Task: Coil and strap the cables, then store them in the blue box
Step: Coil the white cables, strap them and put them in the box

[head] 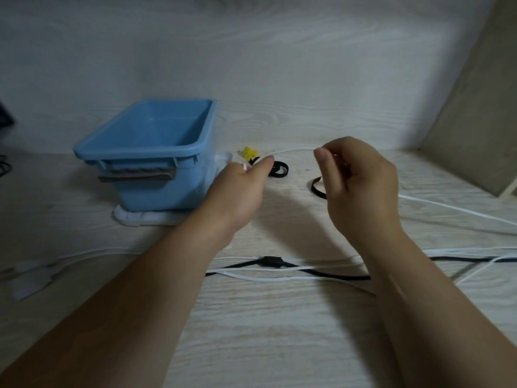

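Evidently to start a coil, the left hand [240, 180] and right hand [363, 177] each pinched the white cable [293, 150], fingers [321, 161] clamped, a short span taut between them; the blue box [140, 154] stood just beside, black straps [279, 169] near.

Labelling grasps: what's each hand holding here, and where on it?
Both pinch one white cable: left hand apparently near its end, right hand further along, a short span between them.
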